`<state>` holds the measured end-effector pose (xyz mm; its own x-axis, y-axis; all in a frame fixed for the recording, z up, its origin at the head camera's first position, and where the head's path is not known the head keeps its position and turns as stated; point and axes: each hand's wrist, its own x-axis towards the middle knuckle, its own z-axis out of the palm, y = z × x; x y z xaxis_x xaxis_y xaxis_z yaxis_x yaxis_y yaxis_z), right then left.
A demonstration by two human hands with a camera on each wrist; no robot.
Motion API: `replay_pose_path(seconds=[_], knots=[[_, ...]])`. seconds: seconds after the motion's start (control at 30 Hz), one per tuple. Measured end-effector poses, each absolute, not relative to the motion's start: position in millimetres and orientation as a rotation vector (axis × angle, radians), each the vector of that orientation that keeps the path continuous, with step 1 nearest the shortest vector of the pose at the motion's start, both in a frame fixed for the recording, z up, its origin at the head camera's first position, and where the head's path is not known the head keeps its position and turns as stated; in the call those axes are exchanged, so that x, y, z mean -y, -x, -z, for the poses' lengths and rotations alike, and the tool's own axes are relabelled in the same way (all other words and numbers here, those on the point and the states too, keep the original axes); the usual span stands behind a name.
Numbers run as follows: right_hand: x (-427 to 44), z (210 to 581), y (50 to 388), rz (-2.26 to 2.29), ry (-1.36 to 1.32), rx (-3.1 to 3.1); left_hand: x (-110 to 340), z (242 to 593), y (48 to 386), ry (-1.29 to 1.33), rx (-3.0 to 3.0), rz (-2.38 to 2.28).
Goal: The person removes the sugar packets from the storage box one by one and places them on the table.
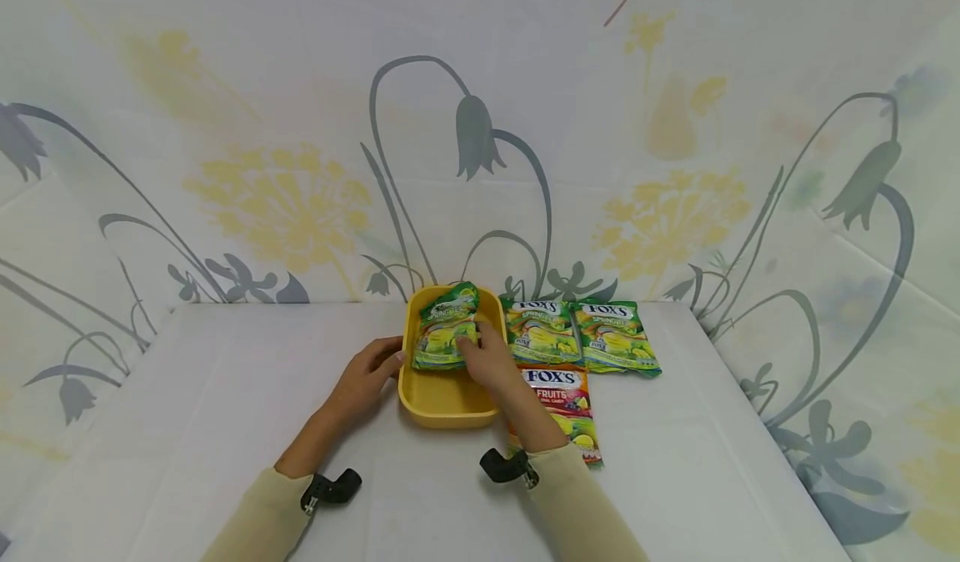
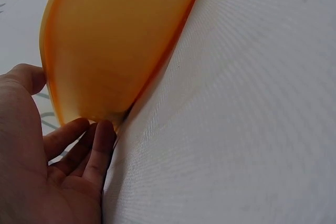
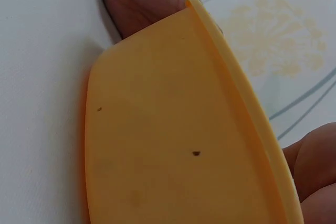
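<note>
A yellow plastic tub stands on the white-covered table. Inside its far half, a green Fox's candy bag leans up, its top reaching the back rim. My right hand reaches over the tub and pinches this bag at its right side. On the left, my left hand rests against the tub's outer wall. In the left wrist view, the left fingertips touch low on the wall while the thumb is up near the rim. The right wrist view shows mostly tub wall, with the bag hidden.
Right of the tub lie two more green candy bags, one beside it and another farther right. A red Fox's Fruits bag lies nearer, partly under the right forearm. Behind the table hangs a flower-print cloth.
</note>
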<state>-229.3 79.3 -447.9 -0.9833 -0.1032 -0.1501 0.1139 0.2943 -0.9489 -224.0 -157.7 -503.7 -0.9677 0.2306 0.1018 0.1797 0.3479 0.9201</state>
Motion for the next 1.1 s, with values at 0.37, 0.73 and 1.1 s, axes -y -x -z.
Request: replay_pose_path(seconds=[0.37, 0.73, 1.1], knots=[[-76.7, 446.1, 229.5, 1.818, -0.024, -2.345, 158.2, 503.0, 225.6, -0.384, -2.551, -1.724], [-76.0, 449.9, 230.8, 1.842, -0.039, -2.402, 159.0, 502.5, 224.2, -0.386, -2.588, -1.689], [-78.9, 441.0, 223.2, 1.893, -0.067, -2.431, 157.7, 503.4, 222.9, -0.37, -2.576, -1.692]])
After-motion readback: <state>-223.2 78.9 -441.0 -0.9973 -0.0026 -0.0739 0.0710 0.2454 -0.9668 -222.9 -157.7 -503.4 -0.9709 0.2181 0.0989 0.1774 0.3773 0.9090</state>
